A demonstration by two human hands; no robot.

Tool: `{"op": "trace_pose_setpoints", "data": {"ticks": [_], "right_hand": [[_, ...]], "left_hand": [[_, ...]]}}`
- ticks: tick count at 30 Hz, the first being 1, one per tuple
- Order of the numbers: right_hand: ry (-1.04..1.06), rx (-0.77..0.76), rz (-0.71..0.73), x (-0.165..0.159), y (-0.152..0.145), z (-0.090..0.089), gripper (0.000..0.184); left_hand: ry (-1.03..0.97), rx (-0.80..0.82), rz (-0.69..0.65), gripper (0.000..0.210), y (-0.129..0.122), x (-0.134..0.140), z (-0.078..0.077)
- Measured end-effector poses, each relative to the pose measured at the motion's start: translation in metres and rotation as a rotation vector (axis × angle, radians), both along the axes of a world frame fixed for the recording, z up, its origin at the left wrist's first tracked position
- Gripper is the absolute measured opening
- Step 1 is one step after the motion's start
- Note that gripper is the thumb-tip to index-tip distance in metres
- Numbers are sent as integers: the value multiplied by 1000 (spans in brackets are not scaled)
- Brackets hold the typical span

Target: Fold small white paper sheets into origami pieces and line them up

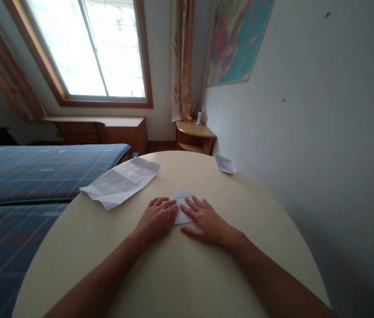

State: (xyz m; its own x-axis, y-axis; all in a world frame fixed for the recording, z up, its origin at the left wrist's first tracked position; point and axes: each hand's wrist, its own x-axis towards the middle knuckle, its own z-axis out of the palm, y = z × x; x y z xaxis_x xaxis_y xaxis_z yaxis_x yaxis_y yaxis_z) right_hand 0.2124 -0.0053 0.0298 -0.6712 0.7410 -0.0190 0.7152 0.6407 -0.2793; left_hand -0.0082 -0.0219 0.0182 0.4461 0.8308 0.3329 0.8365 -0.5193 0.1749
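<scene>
A small folded white paper [182, 217] lies on the round cream table [187, 274], creased, with a point facing away from me. My left hand [156, 218] is at its left edge, fingers bent and the thumb and forefinger closed on the corner. Across its right part my right hand [207, 220] lies flat, palm down with fingers spread, covering that side of the sheet. The right thumb rests on the tabletop just below the paper's near edge.
A large creased white sheet [124, 181] lies at the table's left edge. A smaller folded paper [226, 164] sits at the far right edge. A plaid bed [41, 172] adjoins the table on the left, and a white wall [322, 145] stands on the right.
</scene>
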Motion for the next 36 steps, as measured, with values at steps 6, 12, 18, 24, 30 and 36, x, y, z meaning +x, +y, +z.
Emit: {"op": "trace_pose_setpoints", "data": {"ticks": [6, 12, 18, 24, 30, 36], "right_hand": [[19, 8, 11, 0, 2, -3, 69], [31, 15, 1, 0, 3, -4, 66], [46, 53, -3, 0, 2, -2, 60], [134, 88, 29, 1, 7, -4, 49], [257, 105, -6, 1, 8, -3, 40], [259, 123, -233, 0, 9, 3, 39]], "left_hand": [[24, 1, -49, 45, -3, -3, 3], [24, -18, -67, 40, -3, -3, 2], [15, -11, -73, 37, -1, -4, 1], [-48, 24, -83, 30, 2, -6, -6], [-64, 21, -67, 31, 5, -4, -4], [-102, -6, 22, 34, 5, -4, -1]]}}
